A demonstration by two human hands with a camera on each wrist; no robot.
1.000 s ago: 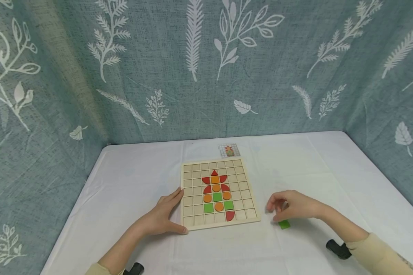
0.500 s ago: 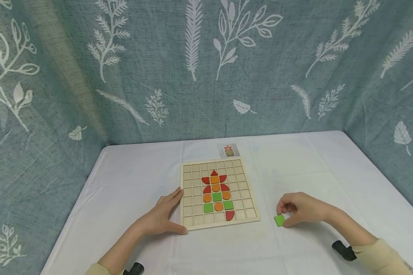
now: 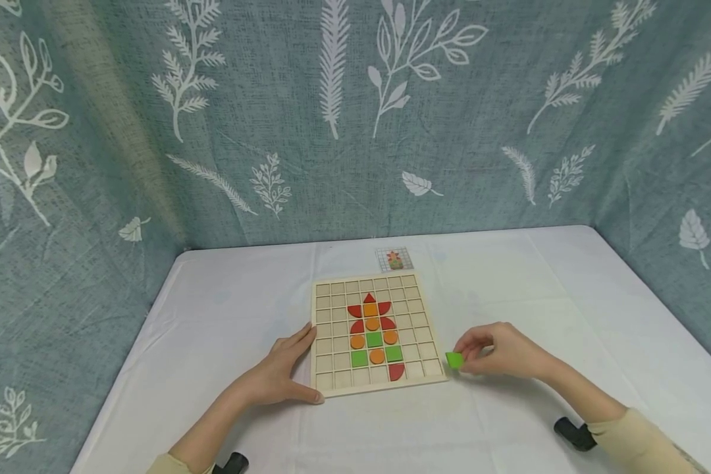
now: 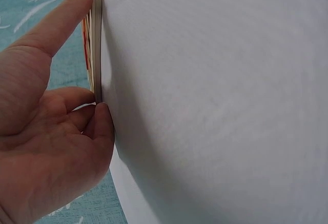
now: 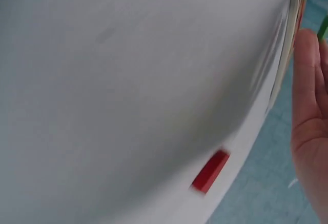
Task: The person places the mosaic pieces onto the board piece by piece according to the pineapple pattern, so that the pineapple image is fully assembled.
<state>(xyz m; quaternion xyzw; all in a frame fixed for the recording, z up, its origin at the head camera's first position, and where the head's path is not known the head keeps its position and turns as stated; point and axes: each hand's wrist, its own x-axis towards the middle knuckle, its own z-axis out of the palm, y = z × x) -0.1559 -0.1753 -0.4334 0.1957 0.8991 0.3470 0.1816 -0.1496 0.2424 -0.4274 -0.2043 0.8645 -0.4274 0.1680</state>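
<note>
My right hand [image 3: 500,352] pinches a green square tile [image 3: 453,360] between thumb and fingers, just off the right edge of a wooden grid board [image 3: 340,381]. Only a sliver of that tile shows in the right wrist view. My left hand [image 3: 272,376] touches the board's left side, thumb at the near corner and fingers farther up the edge. Set in the board's cells are a red triangle [image 3: 368,298], red quarter-round pieces [image 3: 396,372], orange discs [image 3: 376,356], an orange square [image 3: 370,309] and green squares [image 3: 359,358].
A small pattern card [image 3: 384,259] lies behind the board's far edge. In the right wrist view a red piece [image 5: 210,171] rests on the white cloth [image 3: 243,283]; the head view does not show it. A patterned teal curtain [image 3: 308,178] hangs behind the table.
My right hand first reached over the green square tile on the cloth, then took hold of it and carried it left towards the board. My left hand has stayed still.
</note>
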